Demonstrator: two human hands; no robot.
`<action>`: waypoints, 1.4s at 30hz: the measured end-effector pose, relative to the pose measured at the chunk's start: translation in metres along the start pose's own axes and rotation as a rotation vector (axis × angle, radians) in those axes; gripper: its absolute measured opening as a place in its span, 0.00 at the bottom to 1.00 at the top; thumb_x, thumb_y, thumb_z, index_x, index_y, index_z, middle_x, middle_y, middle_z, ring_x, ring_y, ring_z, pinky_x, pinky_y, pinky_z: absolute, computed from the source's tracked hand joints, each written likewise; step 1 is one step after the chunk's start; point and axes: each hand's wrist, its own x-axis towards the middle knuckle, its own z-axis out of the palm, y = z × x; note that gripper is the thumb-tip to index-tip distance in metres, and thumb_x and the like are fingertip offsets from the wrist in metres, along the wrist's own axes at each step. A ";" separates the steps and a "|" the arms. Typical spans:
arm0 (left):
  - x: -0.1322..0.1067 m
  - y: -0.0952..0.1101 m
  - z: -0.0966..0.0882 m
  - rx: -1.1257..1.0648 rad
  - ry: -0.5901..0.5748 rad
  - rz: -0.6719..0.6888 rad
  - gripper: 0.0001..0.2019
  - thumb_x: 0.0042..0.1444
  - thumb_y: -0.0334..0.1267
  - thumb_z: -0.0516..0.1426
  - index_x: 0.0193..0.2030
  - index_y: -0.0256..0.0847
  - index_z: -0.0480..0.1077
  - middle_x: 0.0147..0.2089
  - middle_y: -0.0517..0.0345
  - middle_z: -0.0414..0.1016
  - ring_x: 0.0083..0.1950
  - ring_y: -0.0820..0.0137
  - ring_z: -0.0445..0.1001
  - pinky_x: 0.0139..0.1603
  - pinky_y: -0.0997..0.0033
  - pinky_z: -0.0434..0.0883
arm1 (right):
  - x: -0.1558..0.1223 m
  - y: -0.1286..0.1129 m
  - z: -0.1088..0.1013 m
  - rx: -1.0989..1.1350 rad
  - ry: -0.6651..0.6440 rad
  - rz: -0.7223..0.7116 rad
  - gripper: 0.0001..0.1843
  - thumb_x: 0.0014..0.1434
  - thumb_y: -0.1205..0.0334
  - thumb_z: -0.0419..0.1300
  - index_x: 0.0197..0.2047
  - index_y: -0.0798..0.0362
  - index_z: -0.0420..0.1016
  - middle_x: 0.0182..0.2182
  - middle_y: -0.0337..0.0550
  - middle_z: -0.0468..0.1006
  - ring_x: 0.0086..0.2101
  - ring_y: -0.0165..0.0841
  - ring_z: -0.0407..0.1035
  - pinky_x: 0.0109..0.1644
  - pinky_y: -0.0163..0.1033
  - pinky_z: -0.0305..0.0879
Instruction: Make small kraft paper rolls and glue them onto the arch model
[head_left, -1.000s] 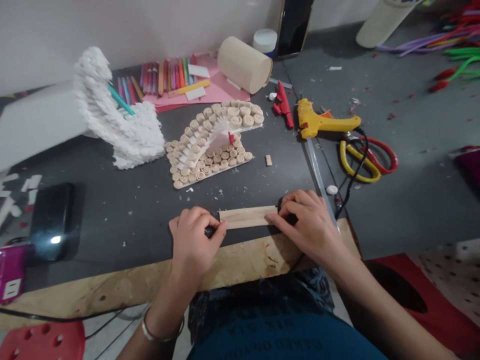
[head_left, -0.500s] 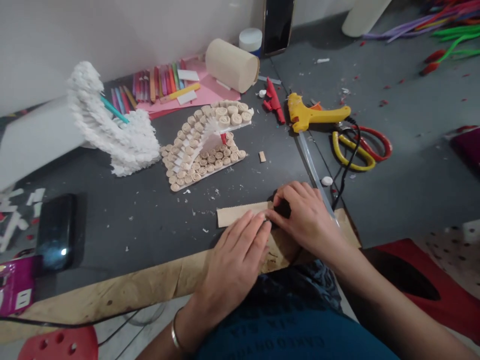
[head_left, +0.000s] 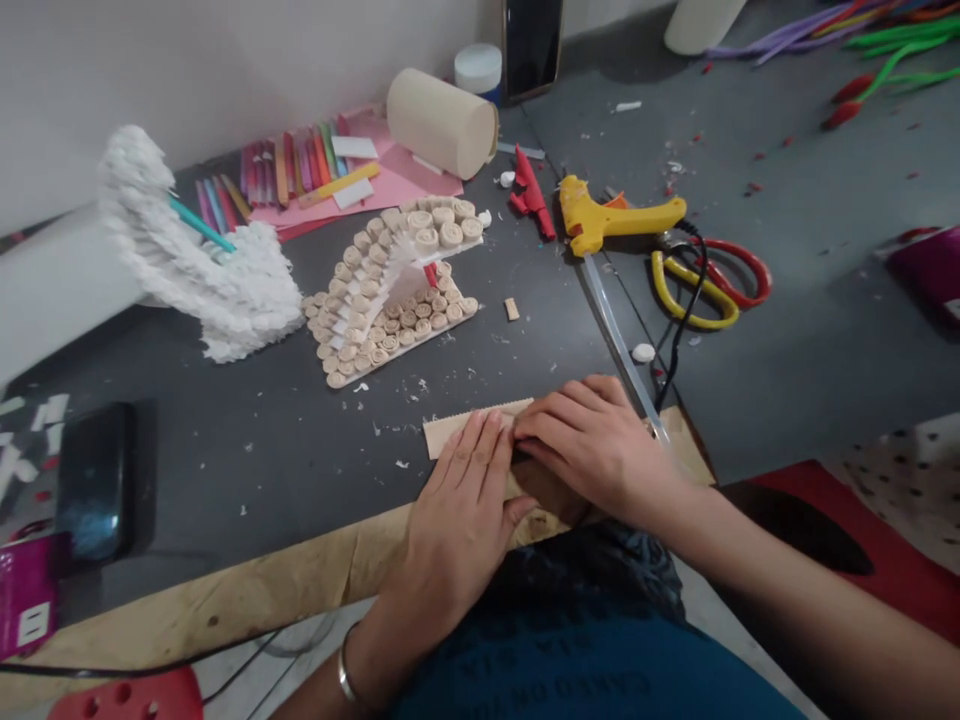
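left hand and right hand press a beige paper strip.

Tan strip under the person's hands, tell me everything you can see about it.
The tan strip looks like card or stiff paper, plain and matte, with a finely toothed far edge. It lies roughly flat and crosswise on the dark grey desktop, near the wooden front edge. Only its left end shows clearly. The left hand presses its fingers on top, and the right hand covers the other end, hiding the rest.
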 end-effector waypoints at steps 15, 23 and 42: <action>0.021 -0.018 -0.008 -0.059 0.165 0.028 0.13 0.66 0.30 0.51 0.55 0.37 0.69 0.54 0.46 0.78 0.59 0.59 0.74 0.55 0.56 0.74 | 0.008 0.006 0.000 -0.081 0.004 -0.028 0.15 0.70 0.67 0.48 0.36 0.53 0.74 0.34 0.45 0.76 0.36 0.38 0.65 0.46 0.45 0.53; 0.026 -0.015 -0.007 -0.095 0.207 -0.002 0.11 0.66 0.29 0.51 0.49 0.36 0.72 0.52 0.48 0.79 0.56 0.59 0.75 0.55 0.57 0.74 | 0.011 -0.004 0.005 -0.070 0.045 -0.010 0.08 0.67 0.65 0.55 0.43 0.53 0.76 0.37 0.45 0.77 0.38 0.39 0.64 0.45 0.45 0.53; 0.003 -0.034 -0.025 -0.029 0.194 -0.388 0.04 0.60 0.36 0.60 0.36 0.44 0.77 0.38 0.55 0.75 0.43 0.62 0.70 0.42 0.60 0.59 | 0.003 0.012 0.006 0.155 0.110 0.166 0.08 0.63 0.61 0.62 0.34 0.52 0.80 0.38 0.45 0.78 0.40 0.40 0.65 0.46 0.46 0.55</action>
